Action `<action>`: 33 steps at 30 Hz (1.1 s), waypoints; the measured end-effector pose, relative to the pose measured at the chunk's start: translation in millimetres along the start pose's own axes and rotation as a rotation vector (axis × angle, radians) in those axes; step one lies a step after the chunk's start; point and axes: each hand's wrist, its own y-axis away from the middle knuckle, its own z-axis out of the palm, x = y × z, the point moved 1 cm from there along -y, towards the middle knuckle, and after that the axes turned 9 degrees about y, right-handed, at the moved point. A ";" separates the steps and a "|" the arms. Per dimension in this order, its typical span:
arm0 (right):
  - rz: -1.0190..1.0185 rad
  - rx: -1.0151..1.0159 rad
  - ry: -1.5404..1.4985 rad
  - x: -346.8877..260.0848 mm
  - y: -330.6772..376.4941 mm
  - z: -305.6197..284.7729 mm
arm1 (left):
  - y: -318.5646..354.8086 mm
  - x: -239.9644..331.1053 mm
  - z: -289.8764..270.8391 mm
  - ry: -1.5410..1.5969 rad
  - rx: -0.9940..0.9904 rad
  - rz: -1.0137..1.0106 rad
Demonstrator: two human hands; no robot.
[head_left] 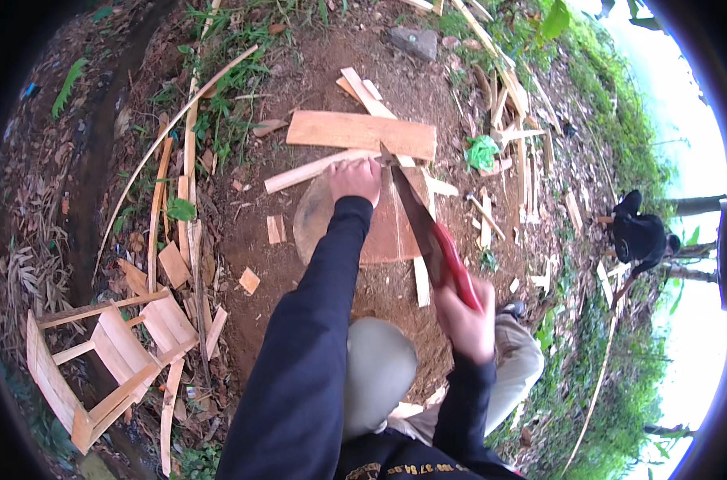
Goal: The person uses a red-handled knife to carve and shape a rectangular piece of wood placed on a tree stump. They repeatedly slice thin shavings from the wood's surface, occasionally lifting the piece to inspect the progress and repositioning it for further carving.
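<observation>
My right hand (465,316) is closed round the red handle of a hand saw (415,212). The blade slants up and away to the left, its tip near a wide plank (355,132). With fingers curled, my left hand (355,180) presses on a narrow wooden strip (303,172) at the far side of a round tree stump (315,220). The blade lies just right of that hand, by the strip's end; whether its teeth touch the wood I cannot tell. Pale slats (367,92) stick out beyond the plank.
A small wooden frame with slats (123,344) stands at lower left. A hammer-like tool (487,218) and a green plastic bag (482,152) lie to the right. Long strips (191,136) line the left side. Another person in dark clothes (639,232) bends down at far right.
</observation>
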 end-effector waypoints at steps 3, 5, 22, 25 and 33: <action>-0.095 0.154 0.075 14.7 -69.0 37.9 | -3.7 8.8 4.9 0.079 -0.021 0.005; -0.004 0.001 0.177 10.9 -62.8 32.9 | 7.2 -4.5 0.7 0.010 -0.056 -0.028; 0.010 0.029 0.062 18.0 -15.5 15.2 | 1.5 -6.8 1.0 0.004 -0.034 -0.009; -0.092 0.110 0.194 22.3 -74.3 21.1 | 4.9 28.1 11.6 0.051 -0.105 -0.022; -0.083 0.065 0.199 0.4 -52.1 26.9 | -0.4 1.9 -0.9 -0.037 -0.058 -0.008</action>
